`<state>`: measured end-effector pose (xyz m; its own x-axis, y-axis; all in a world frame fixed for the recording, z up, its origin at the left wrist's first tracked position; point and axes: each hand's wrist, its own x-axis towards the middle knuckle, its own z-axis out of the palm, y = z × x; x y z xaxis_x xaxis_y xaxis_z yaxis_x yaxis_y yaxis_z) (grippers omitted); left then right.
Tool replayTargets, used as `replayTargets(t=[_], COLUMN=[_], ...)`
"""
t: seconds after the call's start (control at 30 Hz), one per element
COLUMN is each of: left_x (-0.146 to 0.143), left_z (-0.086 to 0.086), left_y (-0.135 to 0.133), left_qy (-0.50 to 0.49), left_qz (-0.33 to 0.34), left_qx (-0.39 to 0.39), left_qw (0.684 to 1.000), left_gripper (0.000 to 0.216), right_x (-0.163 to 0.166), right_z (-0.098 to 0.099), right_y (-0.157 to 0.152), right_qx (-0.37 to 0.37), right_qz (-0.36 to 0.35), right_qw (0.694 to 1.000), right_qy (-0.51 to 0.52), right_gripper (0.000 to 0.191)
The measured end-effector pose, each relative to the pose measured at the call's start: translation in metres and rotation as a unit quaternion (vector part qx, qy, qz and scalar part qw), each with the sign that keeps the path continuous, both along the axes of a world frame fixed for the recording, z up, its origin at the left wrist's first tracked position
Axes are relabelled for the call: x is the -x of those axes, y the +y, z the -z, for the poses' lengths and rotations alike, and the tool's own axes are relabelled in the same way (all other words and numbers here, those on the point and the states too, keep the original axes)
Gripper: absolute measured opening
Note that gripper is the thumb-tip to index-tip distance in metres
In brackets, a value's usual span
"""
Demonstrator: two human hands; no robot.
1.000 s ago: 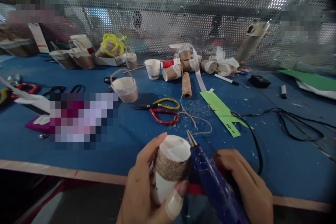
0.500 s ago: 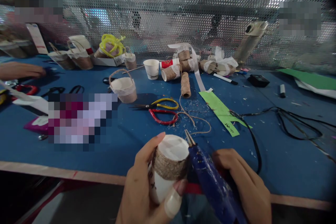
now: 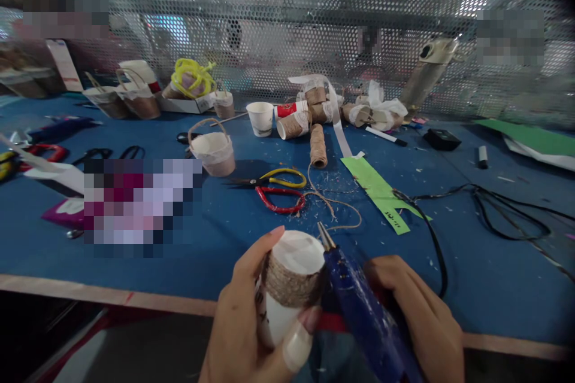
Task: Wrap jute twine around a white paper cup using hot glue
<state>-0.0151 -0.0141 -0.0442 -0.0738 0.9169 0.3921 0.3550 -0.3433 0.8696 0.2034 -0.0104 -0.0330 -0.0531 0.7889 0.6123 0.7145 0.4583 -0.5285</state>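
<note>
My left hand (image 3: 242, 317) is closed round a white paper cup (image 3: 281, 317), which is tilted with its round white end facing up. Brown twine (image 3: 291, 281) is wound in a band about the upper part of the cup. A bandage or tape wraps my left thumb. In my right hand (image 3: 417, 311) is a blue hot glue gun (image 3: 363, 305); its metal nozzle is close to the cup's upper right edge, and I cannot tell if they touch. Beyond my hands lie scissors (image 3: 274, 188) with one yellow and one red handle, and a twine spool (image 3: 318, 146).
A small basket with a handle (image 3: 213, 149) stands left of the scissors. Twine-wrapped cups (image 3: 294, 124) and a white paper cup (image 3: 260, 118) are at the back. Green paper (image 3: 377, 194) and a black cable (image 3: 438, 245) lie on the right. A perforated metal screen (image 3: 278, 24) backs the table.
Another person's hand at the far left has left the view, and a blue tool shows on the table there. My own hands, the cup and the glue gun stay almost the same.
</note>
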Motion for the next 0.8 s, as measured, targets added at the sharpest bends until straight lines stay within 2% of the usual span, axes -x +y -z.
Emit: replayTargets(t=[0.27,0.57,0.8], left_x=[0.002,0.003,0.001], left_z=[0.001,0.008,0.011], left_y=[0.000,-0.005,-0.008], left_qy=[0.014,0.009,-0.002], left_qz=[0.002,-0.009,-0.015], left_qx=[-0.009,-0.002,0.003], left_qw=[1.000,1.000,1.000], left_gripper=[0.063,0.066,0.065], right_x=[-0.002,0.012,0.015], right_z=[0.000,-0.002,-0.004], right_y=[-0.003,-0.006,-0.009], right_qx=[0.015,0.018,0.048], right_qz=[-0.001,0.036,0.059], right_qw=[1.000,0.998,0.995], right_qy=[0.008,0.053,0.066], right_gripper=[0.038,0.051,0.062])
